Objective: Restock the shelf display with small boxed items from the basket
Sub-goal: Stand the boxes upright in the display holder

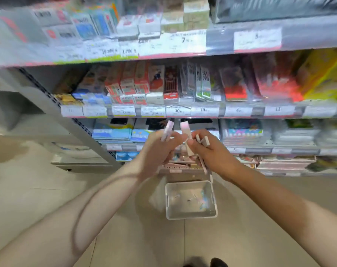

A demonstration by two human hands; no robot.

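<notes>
both hands (185,149) grasp slim pale-pink boxes (185,130) above grey basket (190,216).

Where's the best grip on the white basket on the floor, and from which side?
Take the basket by a long side rim, coming from above. It sits upright with its open top facing up and only a few small bits inside. Both the left hand and right hand hold boxes now.
</notes>
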